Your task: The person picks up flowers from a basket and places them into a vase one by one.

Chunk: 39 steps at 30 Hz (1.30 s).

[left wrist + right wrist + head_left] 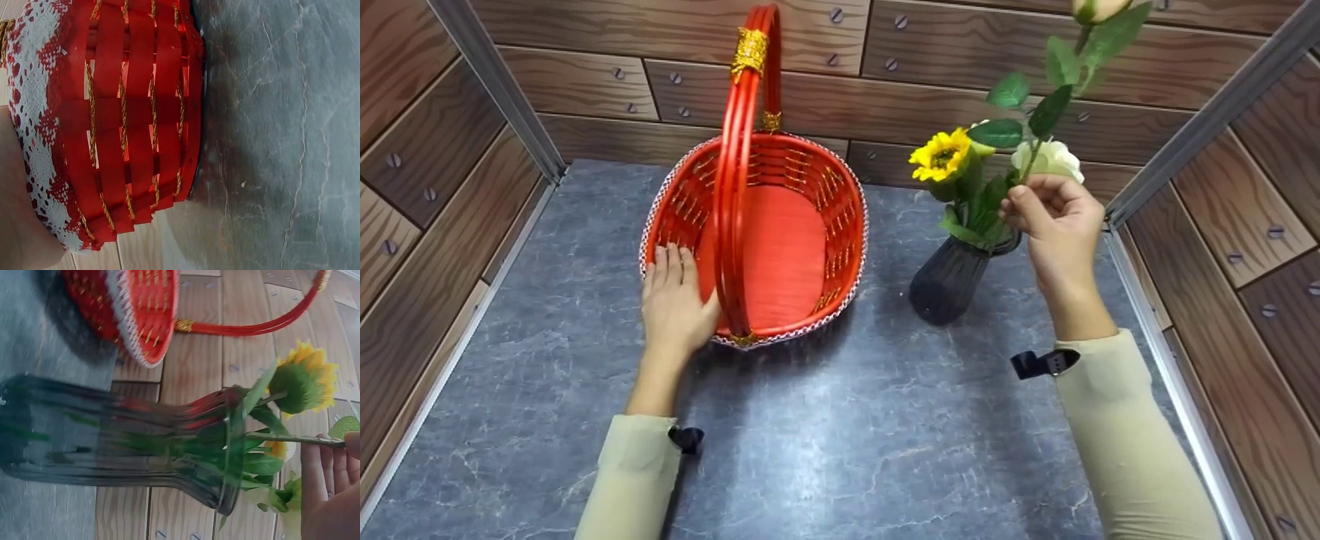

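Observation:
My right hand (pixel 1065 217) pinches the green stem of a pale rose (pixel 1099 9) between thumb and fingers. The bloom is partly cut off by the top of the head view. In the right wrist view that stem runs into the mouth of a dark, see-through glass vase (pixel 163 444). A yellow sunflower (pixel 942 155) and a whitish flower (pixel 1054 159) also stand in the vase. Over the near-left rim of a red woven basket (pixel 784 255) rests my left hand (pixel 676 304), its fingers straight and lying inside. The thumb reaches to the basket's handle (pixel 729 195).
The basket and vase stand on a grey marbled tabletop (pixel 810 450), the vase to the basket's right. Wood-patterned walls (pixel 960 75) enclose the back and both sides, with metal rails along the edges. The basket's tall handle arches above its opening.

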### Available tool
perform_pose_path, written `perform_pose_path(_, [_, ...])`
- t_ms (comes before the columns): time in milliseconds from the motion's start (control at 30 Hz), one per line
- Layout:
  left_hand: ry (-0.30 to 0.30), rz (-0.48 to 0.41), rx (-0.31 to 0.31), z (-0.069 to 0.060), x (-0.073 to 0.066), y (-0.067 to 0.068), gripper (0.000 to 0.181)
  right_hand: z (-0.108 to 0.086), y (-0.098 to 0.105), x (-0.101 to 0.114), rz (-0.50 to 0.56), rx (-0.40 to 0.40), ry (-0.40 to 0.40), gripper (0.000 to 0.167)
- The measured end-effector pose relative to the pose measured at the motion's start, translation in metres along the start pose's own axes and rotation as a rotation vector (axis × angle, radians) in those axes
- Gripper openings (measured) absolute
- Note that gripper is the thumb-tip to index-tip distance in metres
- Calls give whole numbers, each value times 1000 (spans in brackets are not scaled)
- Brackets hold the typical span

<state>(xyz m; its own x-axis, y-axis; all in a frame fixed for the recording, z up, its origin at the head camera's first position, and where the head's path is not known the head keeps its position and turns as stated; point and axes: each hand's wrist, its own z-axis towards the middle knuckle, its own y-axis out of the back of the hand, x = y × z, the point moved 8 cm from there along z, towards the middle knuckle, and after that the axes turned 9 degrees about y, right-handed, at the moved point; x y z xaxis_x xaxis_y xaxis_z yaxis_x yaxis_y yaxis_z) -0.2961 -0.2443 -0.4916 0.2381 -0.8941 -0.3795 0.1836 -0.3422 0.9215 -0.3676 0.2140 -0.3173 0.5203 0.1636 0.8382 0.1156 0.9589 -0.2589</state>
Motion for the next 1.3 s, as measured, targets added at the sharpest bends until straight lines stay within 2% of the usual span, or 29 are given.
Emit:
perform_pose_path(267, [1,0,2,-1,0,1,85,4,-2,1,-128,26,107,10])
perform_pose_path(333, [0,-2,-4,-1,1,1,85,5,-2,1,-223,42,148,10])
perform_pose_path(500, [-4,-3,-8,0,1,2,84,-2,-7,10,-550,80,225,14])
perform_pose_path(633, [-5,-1,-3,0,0,2,84,-3,-3,4,-689,111,282,12])
perform_pose_path(867, [-6,9,0,-1,0,0,84,-7,-1,-8,-788,194,355,10])
perform_pose_path(1033, [0,9,4,-2,1,0,84,-10,0,-15,-840,243,375,22])
perform_pose_path(1133, [1,4,1,-2,0,0,85,-10,1,-17,-843,239,361,24])
perform_pose_path(1300, [3,2,-4,-1,1,0,84,-10,-2,-21,-843,252,301,13])
